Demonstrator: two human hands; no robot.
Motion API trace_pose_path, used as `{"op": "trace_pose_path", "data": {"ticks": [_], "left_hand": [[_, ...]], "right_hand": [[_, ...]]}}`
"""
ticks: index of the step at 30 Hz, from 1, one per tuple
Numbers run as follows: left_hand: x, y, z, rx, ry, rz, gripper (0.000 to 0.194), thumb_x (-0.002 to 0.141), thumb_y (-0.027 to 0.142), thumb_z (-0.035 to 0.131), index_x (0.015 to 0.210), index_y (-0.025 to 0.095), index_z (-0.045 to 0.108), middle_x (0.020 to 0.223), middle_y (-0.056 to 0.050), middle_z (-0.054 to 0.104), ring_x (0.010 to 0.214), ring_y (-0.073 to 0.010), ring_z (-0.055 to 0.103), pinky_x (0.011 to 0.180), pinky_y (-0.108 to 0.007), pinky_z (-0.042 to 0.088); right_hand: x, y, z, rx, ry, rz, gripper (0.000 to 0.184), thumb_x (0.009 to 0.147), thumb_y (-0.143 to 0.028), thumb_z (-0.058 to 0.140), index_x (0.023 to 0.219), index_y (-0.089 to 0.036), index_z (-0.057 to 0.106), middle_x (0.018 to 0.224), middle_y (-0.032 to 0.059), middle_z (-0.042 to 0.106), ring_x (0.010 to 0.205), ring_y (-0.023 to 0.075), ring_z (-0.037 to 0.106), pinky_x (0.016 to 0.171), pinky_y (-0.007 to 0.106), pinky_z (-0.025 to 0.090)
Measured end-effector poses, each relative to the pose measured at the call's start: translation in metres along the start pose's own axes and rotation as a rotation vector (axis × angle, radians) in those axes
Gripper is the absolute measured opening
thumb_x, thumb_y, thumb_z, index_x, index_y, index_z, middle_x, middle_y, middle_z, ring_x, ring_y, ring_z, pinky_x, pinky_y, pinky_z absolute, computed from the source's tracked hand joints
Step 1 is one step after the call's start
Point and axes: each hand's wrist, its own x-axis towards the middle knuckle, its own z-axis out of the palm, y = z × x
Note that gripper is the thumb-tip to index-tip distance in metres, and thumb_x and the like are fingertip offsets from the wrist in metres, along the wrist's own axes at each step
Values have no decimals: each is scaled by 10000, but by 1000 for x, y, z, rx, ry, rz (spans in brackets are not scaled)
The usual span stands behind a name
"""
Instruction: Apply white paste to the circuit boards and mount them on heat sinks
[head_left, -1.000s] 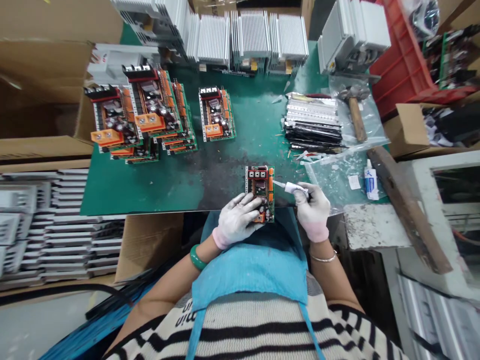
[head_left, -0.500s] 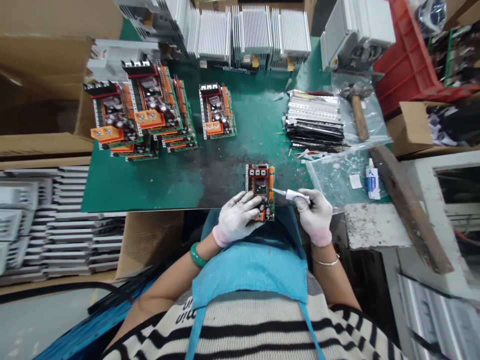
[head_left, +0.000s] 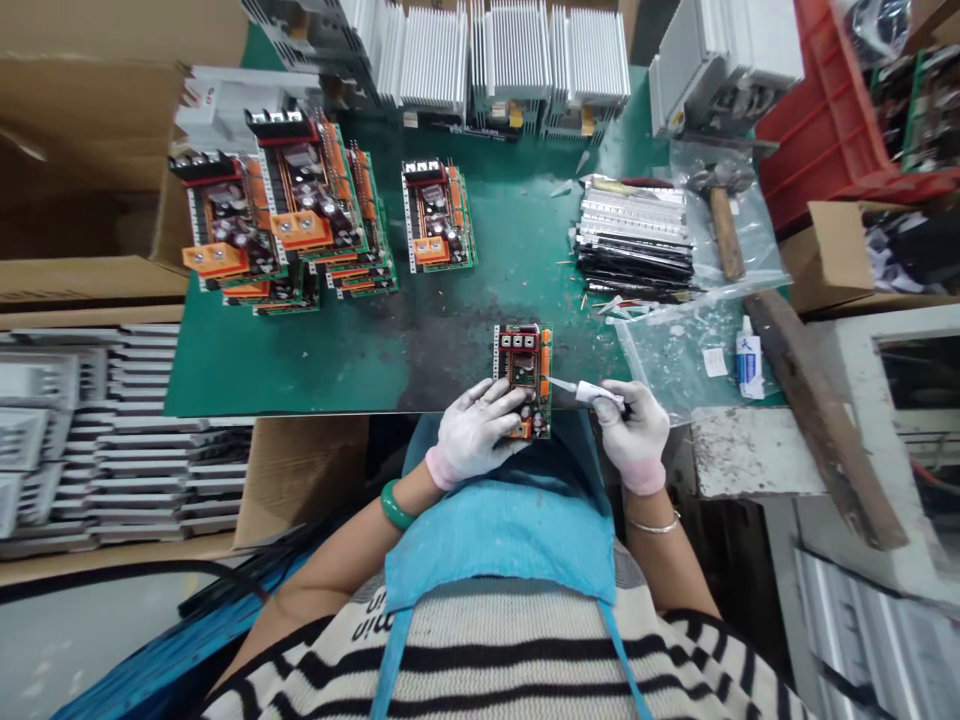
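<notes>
- Head view: circuit board pressed flat under spread left hand
- Squeeze tube pinched by right hand
- Board judged light, stiff, fragile; best taken by edges

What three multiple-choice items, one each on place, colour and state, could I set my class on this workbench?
1. Where is the circuit board?
A. In the red crate
B. Under the left hand
C. On the hammer

2. What colour is the bangle on the left wrist?
A. Green
B. Red
C. White

3. What state is the white tube in?
A. Lying on the mat
B. Standing in a box
C. Pinched in the right hand

Answers: 1 B, the hand lies on the board. 2 A, the bangle shows green. 3 C, the fingers grip it.
</notes>
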Motion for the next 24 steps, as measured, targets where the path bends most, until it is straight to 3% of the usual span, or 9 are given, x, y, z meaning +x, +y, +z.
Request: {"op": "trace_pose_path", "data": {"ticks": [17, 24], "left_hand": [[0, -2, -1, -23, -69, -6, 242, 866, 456, 637, 851, 230, 723, 1169, -50, 715, 1166, -238, 619, 1048, -392, 468], [0, -2, -1, -24, -94, -24, 250, 855, 466, 641, 850, 230, 721, 1180, -48, 711, 1172, -239, 620, 1054, -394, 472]], "right_hand": [[-3, 4, -7, 2, -101, -17, 283, 887, -504, 591, 873, -233, 671, 718, -3, 638, 586, 143, 570, 548, 268, 449], [-3, 1, -9, 42, -93, -60, 215, 889, -436, 620, 859, -228, 667, 697, -16, 623, 563, 125, 549, 536, 251, 435]]}}
